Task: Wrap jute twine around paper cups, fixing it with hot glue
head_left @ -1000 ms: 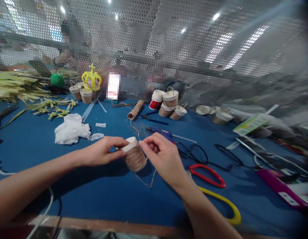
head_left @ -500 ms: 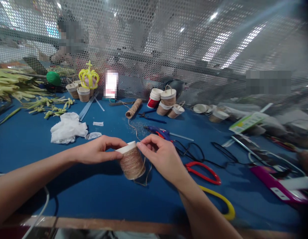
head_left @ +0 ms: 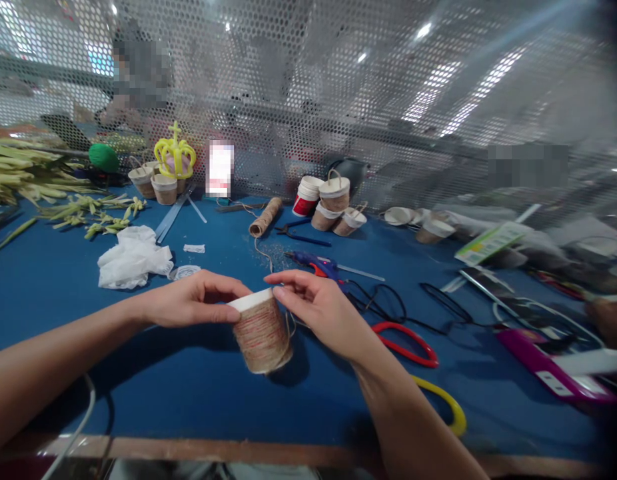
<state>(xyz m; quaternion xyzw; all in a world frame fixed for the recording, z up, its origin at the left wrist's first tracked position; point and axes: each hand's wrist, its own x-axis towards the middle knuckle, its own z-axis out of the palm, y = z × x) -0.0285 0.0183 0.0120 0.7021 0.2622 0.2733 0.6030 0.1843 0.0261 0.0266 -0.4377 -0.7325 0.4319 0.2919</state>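
A white paper cup wrapped in brown twine (head_left: pixel 262 333) is held tilted above the blue table, with reddish streaks showing between the strands. At its left rim, my left hand (head_left: pixel 196 300) is closed, the thumb outside and the fingers over the edge. My right hand (head_left: pixel 316 303) grips the right rim, thumb against the edge and index finger stretched past it. Loose twine (head_left: pixel 262 252) runs from a twine roll (head_left: pixel 266 218) to the right fingertips; a slack loop shows beside the cup. The fingers' far sides are hidden.
A glue gun (head_left: pixel 316 263) lies beyond my right hand, near pliers (head_left: pixel 303 235). Red-handled (head_left: pixel 411 340) and yellow-handled tools lie right, by a purple power strip (head_left: pixel 543 363). Several twine-covered cups (head_left: pixel 333 200) stand behind; white cloth (head_left: pixel 133 257) lies left.
The cup has turned and tipped, showing more of its reddish side, and sits slightly lower. My right index finger has stretched out over the rim. The twine loop beneath the cup has shifted.
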